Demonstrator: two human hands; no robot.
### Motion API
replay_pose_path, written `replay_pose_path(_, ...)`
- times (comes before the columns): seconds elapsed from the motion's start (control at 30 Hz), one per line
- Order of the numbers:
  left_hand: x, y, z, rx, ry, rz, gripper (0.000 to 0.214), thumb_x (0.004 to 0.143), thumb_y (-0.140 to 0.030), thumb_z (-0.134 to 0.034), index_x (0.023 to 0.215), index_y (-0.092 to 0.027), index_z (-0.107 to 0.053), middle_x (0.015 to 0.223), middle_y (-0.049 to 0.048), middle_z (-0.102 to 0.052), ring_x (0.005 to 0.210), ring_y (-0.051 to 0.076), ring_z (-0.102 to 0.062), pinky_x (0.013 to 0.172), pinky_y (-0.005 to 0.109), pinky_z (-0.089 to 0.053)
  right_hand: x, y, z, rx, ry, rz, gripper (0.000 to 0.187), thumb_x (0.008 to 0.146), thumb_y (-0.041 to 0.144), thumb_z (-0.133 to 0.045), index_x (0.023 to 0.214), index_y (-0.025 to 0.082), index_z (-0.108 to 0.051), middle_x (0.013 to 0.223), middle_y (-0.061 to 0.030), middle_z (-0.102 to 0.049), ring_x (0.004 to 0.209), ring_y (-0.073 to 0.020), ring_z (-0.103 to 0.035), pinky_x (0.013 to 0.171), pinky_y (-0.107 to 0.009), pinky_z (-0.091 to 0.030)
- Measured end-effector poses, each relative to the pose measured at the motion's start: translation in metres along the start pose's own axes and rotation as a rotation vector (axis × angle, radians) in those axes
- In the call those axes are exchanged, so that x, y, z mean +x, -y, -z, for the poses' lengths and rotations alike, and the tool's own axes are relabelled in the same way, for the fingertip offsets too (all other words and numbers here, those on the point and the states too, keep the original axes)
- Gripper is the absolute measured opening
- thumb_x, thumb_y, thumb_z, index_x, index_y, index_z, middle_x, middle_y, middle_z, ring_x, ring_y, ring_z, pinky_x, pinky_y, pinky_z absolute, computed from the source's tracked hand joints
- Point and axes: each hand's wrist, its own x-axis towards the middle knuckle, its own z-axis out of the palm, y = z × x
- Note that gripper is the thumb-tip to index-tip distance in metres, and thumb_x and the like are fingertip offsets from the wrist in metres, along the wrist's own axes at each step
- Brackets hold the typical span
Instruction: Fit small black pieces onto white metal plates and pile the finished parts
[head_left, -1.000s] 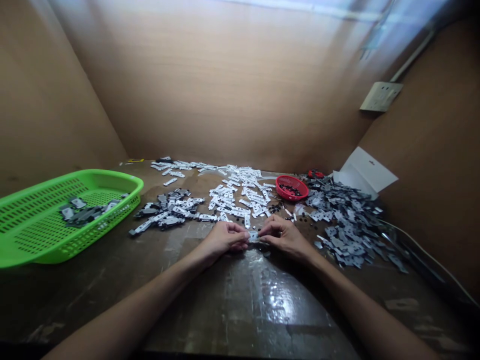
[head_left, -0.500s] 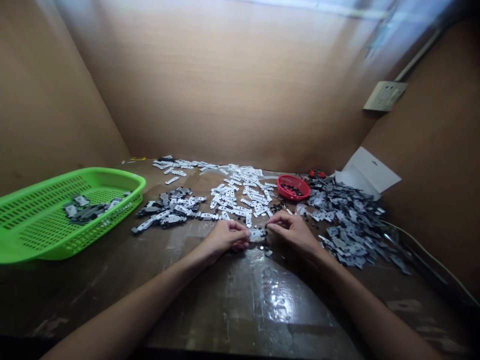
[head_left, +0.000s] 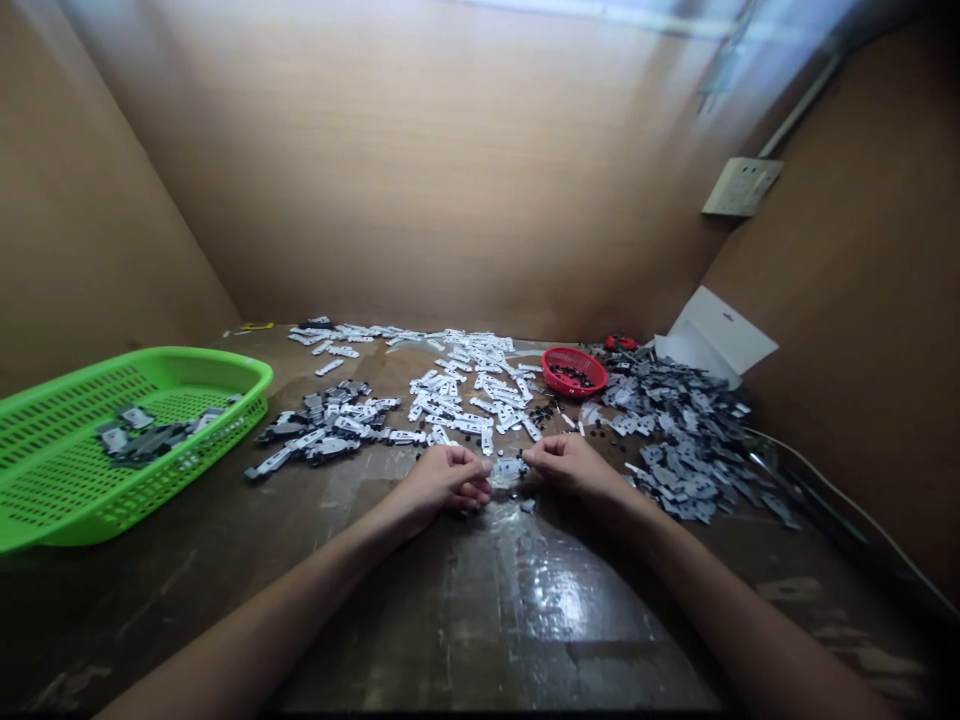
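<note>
Between my two hands is a small light-grey toy car part (head_left: 510,467), flat, with dark bits at its right end. My left hand (head_left: 448,480) pinches its left end between thumb and fingers. At the other end, my right hand (head_left: 574,463) has thumb and forefinger closed on a tiny black piece (head_left: 525,456), which looks like a wheel and touches the part. The fingertips partly cover it. Just below, a small grey fragment (head_left: 527,506) lies on the brown tabletop (head_left: 480,610).
White car pieces (head_left: 450,395) spread ahead, with a pile of assembled-looking toy cars (head_left: 330,425) to their left. A red basket (head_left: 574,390) holds small black parts. Grey pieces (head_left: 686,430) are heaped at right, near a white card (head_left: 724,335). A green basket (head_left: 225,430) stands left.
My right hand has come in closer to the grey part, its fingertips now at the part's right end. The left hand keeps its pinch. The whole view has shifted slightly.
</note>
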Motion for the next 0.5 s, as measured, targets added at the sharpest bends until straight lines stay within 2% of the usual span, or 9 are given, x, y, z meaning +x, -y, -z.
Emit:
replay_pose_path(0.17,0.001,0.000,0.002,0.011,0.011,0.044,0.037,0.064,-0.045,-0.066,0.075,-0.011,-0.057,0.071,0.0086,-0.066,0.056,0.011,-0.061,0.050,0.019,-0.045,0.001,0.004,0.009,-0.096,-0.003,0.006,0.037,0.069,0.048,-0.058,0.064,0.012,-0.060,0.047,0.0032,-0.047,0.039,-0.0050,-0.033,0.038,-0.018,-0.023)
replay_pose_path(0.23,0.001,0.000,0.002,0.013,0.007,0.053,0.035,0.065,-0.044,-0.066,0.074,-0.011,-0.057,0.071,0.0082,-0.066,0.053,0.010,-0.060,0.049,0.018,-0.044,0.001,0.011,0.023,-0.203,-0.048,0.066,0.035,0.071,0.045,-0.057,0.070,0.012,-0.064,0.054,0.0004,-0.055,0.044,-0.0072,-0.042,0.042,-0.019,-0.029)
replay_pose_path(0.3,0.001,-0.001,0.003,0.013,0.004,0.055,0.034,0.065,-0.043,-0.066,0.073,-0.011,-0.057,0.071,0.0080,-0.066,0.053,0.009,-0.059,0.049,0.018,-0.044,0.000,0.018,0.042,-0.353,-0.156,0.150,0.029,0.070,0.040,-0.058,0.073,0.013,-0.066,0.064,-0.0022,-0.062,0.054,-0.0105,-0.050,0.049,-0.020,-0.035)
replay_pose_path(0.37,0.001,-0.002,0.003,0.015,-0.001,0.055,0.034,0.065,-0.043,-0.066,0.073,-0.011,-0.057,0.071,0.0079,-0.066,0.054,0.009,-0.060,0.049,0.018,-0.044,-0.002,0.022,0.060,-0.487,-0.202,0.173,0.023,0.069,0.036,-0.058,0.072,0.015,-0.068,0.067,-0.0025,-0.064,0.059,-0.0128,-0.054,0.053,-0.021,-0.038)
replay_pose_path(0.5,0.000,-0.004,0.002,0.030,-0.015,0.063,0.035,0.065,-0.044,-0.066,0.073,-0.011,-0.056,0.071,0.0082,-0.066,0.054,0.010,-0.060,0.048,0.018,-0.043,-0.007,0.018,0.083,-0.647,-0.036,0.080,0.013,0.063,0.027,-0.063,0.069,0.018,-0.069,0.062,-0.0011,-0.065,0.057,-0.0148,-0.056,0.048,-0.021,-0.037)
